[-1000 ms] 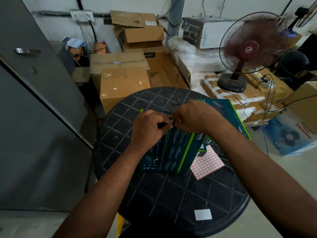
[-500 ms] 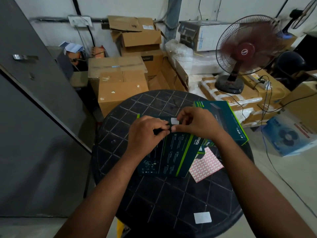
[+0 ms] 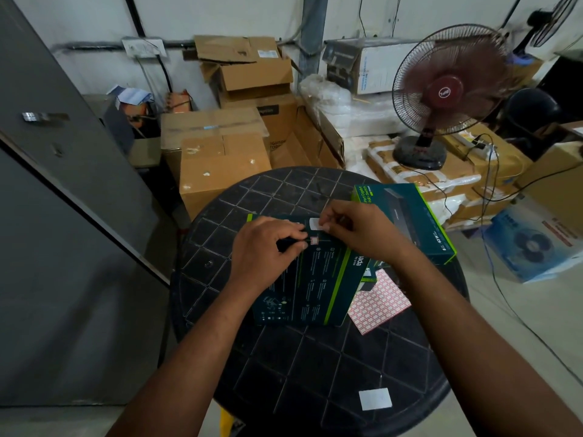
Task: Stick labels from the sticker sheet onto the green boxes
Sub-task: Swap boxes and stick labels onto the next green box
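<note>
Green box (image 3: 310, 279) lies on a round black table (image 3: 315, 373), where the left hand (image 3: 265, 247), fingers curled, pinches a small label (image 3: 314, 240) and the right hand (image 3: 359, 231) pinches a white paper scrap (image 3: 315, 223), sticker sheet (image 3: 377, 302) beside.
</note>
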A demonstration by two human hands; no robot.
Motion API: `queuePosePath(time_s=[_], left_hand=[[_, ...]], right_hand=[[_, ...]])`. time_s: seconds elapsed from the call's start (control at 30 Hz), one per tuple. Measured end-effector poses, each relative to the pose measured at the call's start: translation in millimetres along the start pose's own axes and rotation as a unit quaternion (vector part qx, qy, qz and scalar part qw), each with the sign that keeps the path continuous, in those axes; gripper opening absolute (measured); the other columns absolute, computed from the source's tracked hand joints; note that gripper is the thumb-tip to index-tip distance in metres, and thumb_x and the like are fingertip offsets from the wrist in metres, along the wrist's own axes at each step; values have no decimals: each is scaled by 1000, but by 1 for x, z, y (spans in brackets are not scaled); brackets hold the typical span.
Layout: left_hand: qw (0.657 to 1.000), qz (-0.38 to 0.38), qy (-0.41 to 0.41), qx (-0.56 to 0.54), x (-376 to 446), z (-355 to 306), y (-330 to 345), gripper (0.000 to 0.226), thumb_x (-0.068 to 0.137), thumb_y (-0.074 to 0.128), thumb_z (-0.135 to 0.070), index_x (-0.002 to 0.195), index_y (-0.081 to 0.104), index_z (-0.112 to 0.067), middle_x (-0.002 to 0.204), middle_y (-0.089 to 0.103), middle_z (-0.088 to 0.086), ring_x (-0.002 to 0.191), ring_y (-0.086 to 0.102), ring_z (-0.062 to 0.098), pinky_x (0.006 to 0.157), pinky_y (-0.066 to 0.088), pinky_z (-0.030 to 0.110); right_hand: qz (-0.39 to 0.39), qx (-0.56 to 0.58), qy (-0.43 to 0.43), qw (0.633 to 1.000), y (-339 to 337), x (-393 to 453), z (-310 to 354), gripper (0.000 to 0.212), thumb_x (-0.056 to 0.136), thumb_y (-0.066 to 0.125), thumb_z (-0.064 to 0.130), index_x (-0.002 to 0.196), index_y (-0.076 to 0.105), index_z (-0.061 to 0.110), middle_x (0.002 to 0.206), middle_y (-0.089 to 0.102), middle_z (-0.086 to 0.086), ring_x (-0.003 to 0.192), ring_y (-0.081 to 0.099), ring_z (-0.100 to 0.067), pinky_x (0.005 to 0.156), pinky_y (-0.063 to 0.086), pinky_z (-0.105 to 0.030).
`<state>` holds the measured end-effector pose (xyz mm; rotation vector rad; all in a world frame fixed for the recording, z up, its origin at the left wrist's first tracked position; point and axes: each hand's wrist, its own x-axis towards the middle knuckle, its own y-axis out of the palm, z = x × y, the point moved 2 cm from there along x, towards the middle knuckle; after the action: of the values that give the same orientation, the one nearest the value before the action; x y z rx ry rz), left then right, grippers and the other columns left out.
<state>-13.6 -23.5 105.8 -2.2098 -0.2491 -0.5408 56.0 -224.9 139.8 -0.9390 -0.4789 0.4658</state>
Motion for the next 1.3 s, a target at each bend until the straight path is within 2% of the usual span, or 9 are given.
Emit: queuePosePath(time_s=[0.17, 0.3, 0.57, 0.7, 0.8, 0.97, 1.07, 1.17, 1.3], left_hand=[[1000, 15, -8, 18, 0, 5, -4, 36, 75, 84, -32, 110, 74, -32, 113, 73, -17, 106, 62, 3, 88, 42, 20], [1000, 27, -10, 8, -1, 7, -6, 40, 73, 87, -24, 111, 75, -29, 117, 71, -16, 112, 60, 3, 95, 35, 13], [1000, 23, -15, -8, -3, 11, -5, 42, 72, 88, -24, 112, 75, -31, 117, 71, -15, 111, 59, 0, 96, 28, -2], [1000, 9, 8, -24, -3, 12, -3, 42, 72, 88, -21, 112, 75, -28, 117, 72, -14, 112, 61, 5, 100, 48, 27], [999, -7, -1, -39, -11, 18, -2, 42, 74, 87, -24, 113, 75, -32, 120, 69, -20, 119, 55, 5, 101, 47, 38], [985, -59, -47, -155, -28, 40, -9, 23, 80, 78, -31, 102, 74, -34, 122, 66, -19, 132, 50, 10, 110, 39, 27], [971, -53, -59, -228, -31, 56, -16, 16, 79, 79, -19, 95, 77, -21, 120, 71, -7, 128, 58, 13, 106, 47, 34], [939, -30, -90, -332, -35, 63, -22, 15, 76, 77, -7, 86, 77, -18, 115, 74, -6, 127, 60, 14, 98, 53, 29], [915, -23, -118, -385, -35, 67, -22, 24, 73, 76, -4, 79, 78, -27, 112, 75, -9, 128, 59, 13, 99, 52, 26]], right_hand=[[-127, -74, -64, 987, 24, -20, 6, 15, 86, 71, 44, 94, 74, 32, 94, 66, 13, 85, 60, -9, 65, 49, -27], [-231, -98, -82, 964, 39, -26, 8, 9, 82, 79, 30, 86, 76, 23, 89, 69, 8, 76, 54, -16, 60, 40, -26], [-267, -80, -86, 956, 46, -28, 8, 14, 83, 75, 39, 88, 79, 27, 90, 72, 12, 76, 53, -14, 60, 41, -28], [-284, -76, -77, 953, 50, -27, 12, 9, 83, 78, 33, 84, 79, 25, 87, 72, 11, 74, 53, -16, 60, 43, -32], [-261, -52, -81, 960, 42, -32, 3, 11, 82, 81, 32, 87, 80, 23, 89, 73, 8, 78, 56, -16, 63, 46, -32], [-270, -14, -23, 962, 31, -54, -22, 14, 78, 85, 32, 87, 79, 24, 93, 70, 14, 93, 54, -19, 75, 43, -36], [-233, 73, -1, 970, 31, -56, -23, 12, 75, 87, 25, 82, 78, 20, 94, 70, 13, 100, 58, -14, 81, 49, -29], [-233, 131, 23, 963, 19, -69, -37, 10, 77, 85, 15, 86, 80, 17, 104, 74, 8, 105, 65, -8, 87, 55, -27], [-281, 168, 51, 944, 13, -82, -48, 10, 76, 84, 5, 84, 80, 10, 100, 75, 2, 102, 70, -1, 76, 59, -20]])
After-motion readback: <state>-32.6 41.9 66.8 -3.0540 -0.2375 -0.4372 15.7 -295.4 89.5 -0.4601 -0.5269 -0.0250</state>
